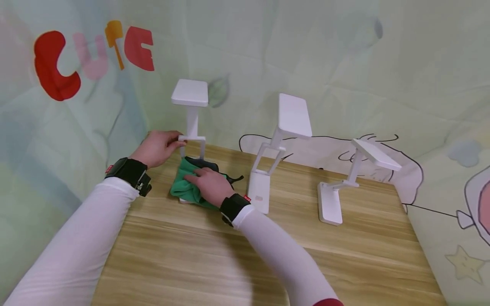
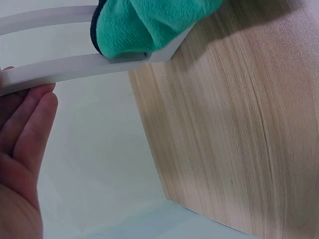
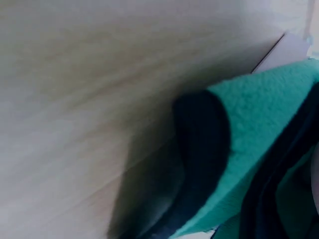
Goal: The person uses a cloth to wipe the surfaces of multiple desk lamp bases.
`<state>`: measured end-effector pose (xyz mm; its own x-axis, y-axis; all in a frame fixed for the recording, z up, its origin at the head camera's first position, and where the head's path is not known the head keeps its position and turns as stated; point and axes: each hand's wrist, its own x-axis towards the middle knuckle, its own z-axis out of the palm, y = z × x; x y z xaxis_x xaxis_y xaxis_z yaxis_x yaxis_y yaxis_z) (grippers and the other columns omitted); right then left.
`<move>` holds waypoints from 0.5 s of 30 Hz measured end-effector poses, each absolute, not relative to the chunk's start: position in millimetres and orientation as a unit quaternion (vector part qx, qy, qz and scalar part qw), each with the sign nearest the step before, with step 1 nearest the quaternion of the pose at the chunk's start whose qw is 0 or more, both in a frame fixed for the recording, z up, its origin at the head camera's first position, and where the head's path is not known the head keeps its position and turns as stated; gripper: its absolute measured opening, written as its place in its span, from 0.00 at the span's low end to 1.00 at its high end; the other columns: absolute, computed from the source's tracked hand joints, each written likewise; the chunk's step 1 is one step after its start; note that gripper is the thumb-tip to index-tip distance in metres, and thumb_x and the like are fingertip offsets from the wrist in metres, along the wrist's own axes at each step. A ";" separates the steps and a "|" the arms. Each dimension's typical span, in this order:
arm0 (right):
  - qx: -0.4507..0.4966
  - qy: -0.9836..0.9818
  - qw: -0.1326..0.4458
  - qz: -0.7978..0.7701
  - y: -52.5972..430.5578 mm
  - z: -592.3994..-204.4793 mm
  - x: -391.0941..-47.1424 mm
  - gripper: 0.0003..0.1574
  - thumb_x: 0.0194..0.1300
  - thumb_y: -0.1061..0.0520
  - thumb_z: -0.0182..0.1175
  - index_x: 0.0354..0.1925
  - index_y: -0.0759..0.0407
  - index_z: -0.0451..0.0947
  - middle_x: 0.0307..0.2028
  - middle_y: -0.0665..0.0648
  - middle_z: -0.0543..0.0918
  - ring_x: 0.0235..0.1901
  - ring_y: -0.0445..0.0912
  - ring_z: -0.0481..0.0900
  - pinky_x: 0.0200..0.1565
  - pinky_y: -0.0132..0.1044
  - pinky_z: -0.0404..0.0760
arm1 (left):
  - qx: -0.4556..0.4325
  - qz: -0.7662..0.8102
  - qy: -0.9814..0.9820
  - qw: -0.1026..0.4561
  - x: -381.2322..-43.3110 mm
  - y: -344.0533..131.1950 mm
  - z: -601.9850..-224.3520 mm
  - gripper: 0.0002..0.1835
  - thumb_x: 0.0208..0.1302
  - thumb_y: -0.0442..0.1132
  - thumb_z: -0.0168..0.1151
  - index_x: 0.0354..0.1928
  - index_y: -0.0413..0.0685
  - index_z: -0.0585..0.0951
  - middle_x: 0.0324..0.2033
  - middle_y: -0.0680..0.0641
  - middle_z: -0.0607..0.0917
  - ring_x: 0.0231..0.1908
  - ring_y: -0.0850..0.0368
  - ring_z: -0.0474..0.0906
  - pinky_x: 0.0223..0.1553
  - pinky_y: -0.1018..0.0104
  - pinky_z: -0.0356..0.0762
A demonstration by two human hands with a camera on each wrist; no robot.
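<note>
At the far left of the desk, I have the left lamp standing upright, both hands working at it. Left hand comes in from the left, thumb and fingers pinching the lamp's forked arm just at the joint; the left wrist view puts the fingertips against one rail. Right hand is over the lamp's base, fingers extended on top of a green cloth with dark trim, pressing rather than curled, as I read it. Key relation: the base lies directly beneath the right fingers, cloth between, and near and to the right of the left hand's hold. Right hand is the nearer one to the base; left is nearer the joint. Base's long axis seems to run near to far, though cloth hides most of it; only a white near edge shows. Arm rises from its far end, I judge, so any push on the cloth would work against the left hand's steadying hold. To the right, well apart from that hold, stand the middle lamp and right lamp, neither touched by a hand.
</note>
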<state>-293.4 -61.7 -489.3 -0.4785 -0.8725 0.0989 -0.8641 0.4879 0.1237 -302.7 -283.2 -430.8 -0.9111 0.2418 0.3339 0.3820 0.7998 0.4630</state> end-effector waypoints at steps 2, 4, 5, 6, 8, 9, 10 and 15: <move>0.515 -0.853 0.078 -0.033 -59.3 -488.6 -289.3 0.25 0.74 0.61 0.55 0.65 0.44 0.74 0.54 0.55 0.81 0.52 0.47 0.76 0.51 0.38 0.80 | -0.163 -0.269 -0.940 0.131 -303.0 -284.5 -431.9 0.09 0.73 0.43 0.59 0.41 0.45 0.81 0.20 0.49 0.74 0.21 0.53 0.66 0.25 0.59 0.63; 0.529 -0.844 0.086 -0.040 -57.2 -488.6 -284.6 0.25 0.73 0.62 0.56 0.64 0.45 0.75 0.52 0.54 0.82 0.50 0.47 0.76 0.49 0.37 0.81 | -0.159 -0.270 -0.941 0.130 -302.9 -285.6 -432.8 0.08 0.73 0.42 0.59 0.42 0.45 0.82 0.21 0.49 0.76 0.21 0.53 0.66 0.25 0.59 0.63; 0.536 -0.838 0.093 -0.044 -56.2 -489.3 -282.3 0.25 0.72 0.62 0.56 0.64 0.45 0.75 0.51 0.54 0.82 0.49 0.46 0.77 0.48 0.37 0.81 | -0.159 -0.270 -0.941 0.130 -302.8 -285.8 -433.1 0.08 0.73 0.42 0.59 0.42 0.45 0.82 0.21 0.49 0.77 0.21 0.53 0.66 0.25 0.59 0.64; 0.543 -0.832 0.101 -0.048 -55.4 -490.1 -280.2 0.26 0.71 0.63 0.56 0.64 0.45 0.75 0.51 0.54 0.82 0.49 0.46 0.77 0.48 0.36 0.81 | -0.159 -0.271 -0.941 0.129 -302.6 -285.7 -433.1 0.08 0.73 0.42 0.59 0.42 0.45 0.82 0.21 0.49 0.76 0.21 0.53 0.66 0.24 0.59 0.63; 0.556 -0.820 0.120 -0.056 -54.5 -491.7 -276.0 0.26 0.71 0.64 0.57 0.63 0.46 0.76 0.49 0.53 0.81 0.47 0.46 0.77 0.46 0.36 0.80 | -0.159 -0.274 -0.940 0.129 -302.1 -285.1 -432.7 0.09 0.73 0.42 0.59 0.42 0.45 0.82 0.20 0.49 0.75 0.20 0.53 0.65 0.24 0.59 0.63; 0.563 -0.814 0.130 -0.057 -54.4 -493.3 -274.6 0.25 0.70 0.64 0.58 0.63 0.46 0.76 0.48 0.53 0.81 0.46 0.46 0.77 0.46 0.35 0.80 | -0.159 -0.276 -0.939 0.129 -301.6 -284.5 -432.1 0.08 0.73 0.43 0.59 0.42 0.45 0.82 0.20 0.49 0.74 0.20 0.54 0.65 0.24 0.59 0.63; 0.570 -0.808 0.139 -0.057 -54.6 -494.3 -273.2 0.25 0.70 0.64 0.58 0.62 0.46 0.76 0.47 0.53 0.81 0.46 0.46 0.77 0.46 0.35 0.80 | -0.160 -0.277 -0.938 0.130 -301.3 -283.9 -431.7 0.08 0.73 0.43 0.59 0.41 0.46 0.82 0.19 0.50 0.73 0.19 0.54 0.64 0.24 0.59 0.62; 0.604 -0.779 0.161 -0.048 -61.2 -496.9 -270.0 0.22 0.72 0.62 0.58 0.60 0.46 0.77 0.45 0.51 0.81 0.48 0.45 0.76 0.50 0.35 0.78 | -0.169 -0.274 -0.935 0.147 -299.9 -282.5 -430.8 0.08 0.73 0.43 0.59 0.39 0.46 0.81 0.16 0.51 0.69 0.17 0.54 0.62 0.23 0.59 0.61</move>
